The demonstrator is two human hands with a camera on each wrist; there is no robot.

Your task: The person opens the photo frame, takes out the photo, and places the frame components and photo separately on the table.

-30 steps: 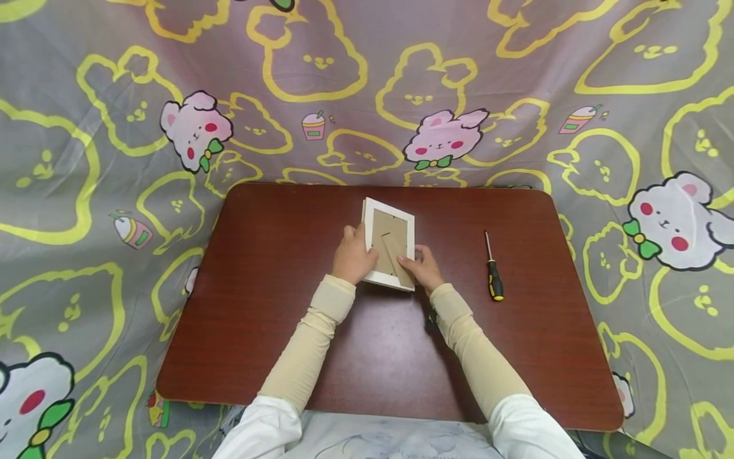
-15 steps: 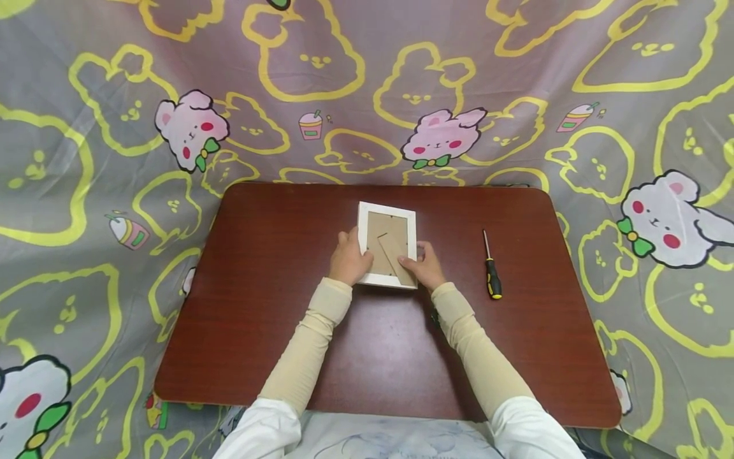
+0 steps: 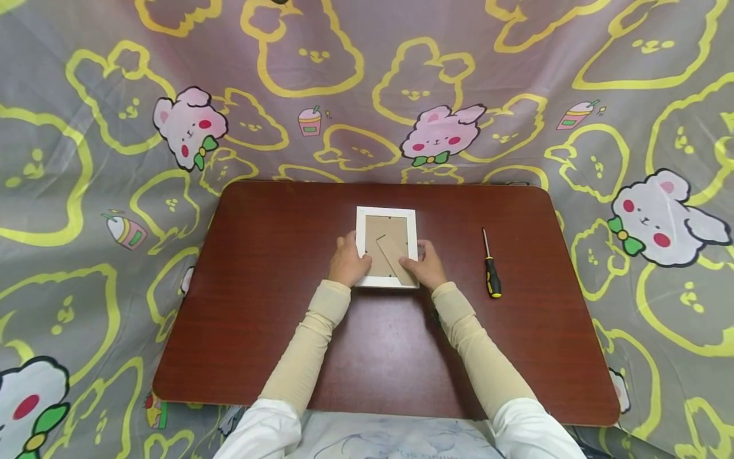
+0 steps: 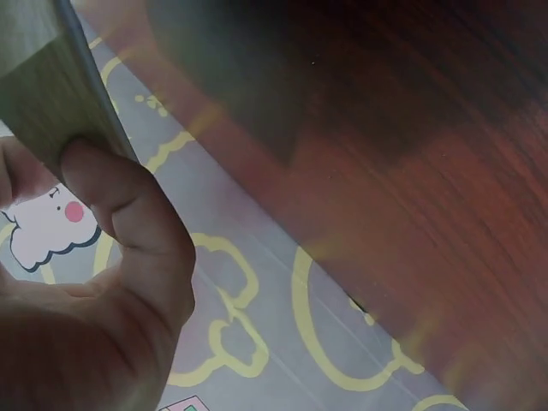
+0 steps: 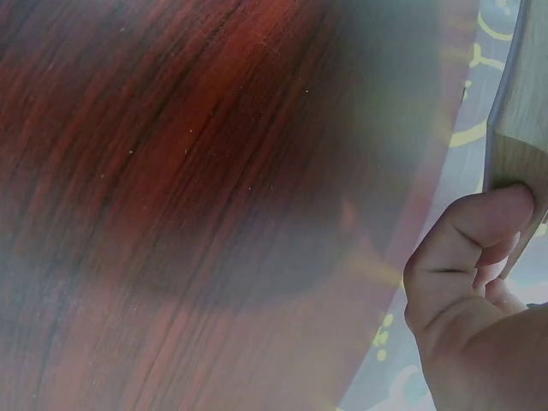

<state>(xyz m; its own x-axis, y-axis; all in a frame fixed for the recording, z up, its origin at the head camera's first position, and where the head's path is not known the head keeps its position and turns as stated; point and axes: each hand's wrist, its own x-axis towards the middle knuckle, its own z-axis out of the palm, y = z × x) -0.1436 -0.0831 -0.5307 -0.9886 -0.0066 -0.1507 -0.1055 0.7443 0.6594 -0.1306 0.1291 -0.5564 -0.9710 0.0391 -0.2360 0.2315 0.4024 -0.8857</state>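
A white picture frame (image 3: pixel 387 282) is held up over the table with its brown backing board (image 3: pixel 375 224) facing the head camera. A slanted brown stand leg (image 3: pixel 392 254) lies against that board. My left hand (image 3: pixel 346 262) grips the lower left side, thumb on the back. On the opposite side my right hand (image 3: pixel 426 266) grips the edge, its thumb over the stand leg. In the left wrist view, a bent finger of the left hand (image 4: pixel 128 231) presses the frame's edge (image 4: pixel 64 98). The right wrist view shows the right hand (image 5: pixel 471 265) at the other edge (image 5: pixel 518 154).
A screwdriver (image 3: pixel 492 274) with a black and yellow handle lies on the brown table (image 3: pixel 258 287), right of the frame. Patterned grey cloth (image 3: pixel 344 70) hangs behind the table and along both sides.
The picture frame has turned from a tilted, angled pose to face the head camera squarely, and sits slightly further left. Both hands keep their grip. The screwdriver lies as before.
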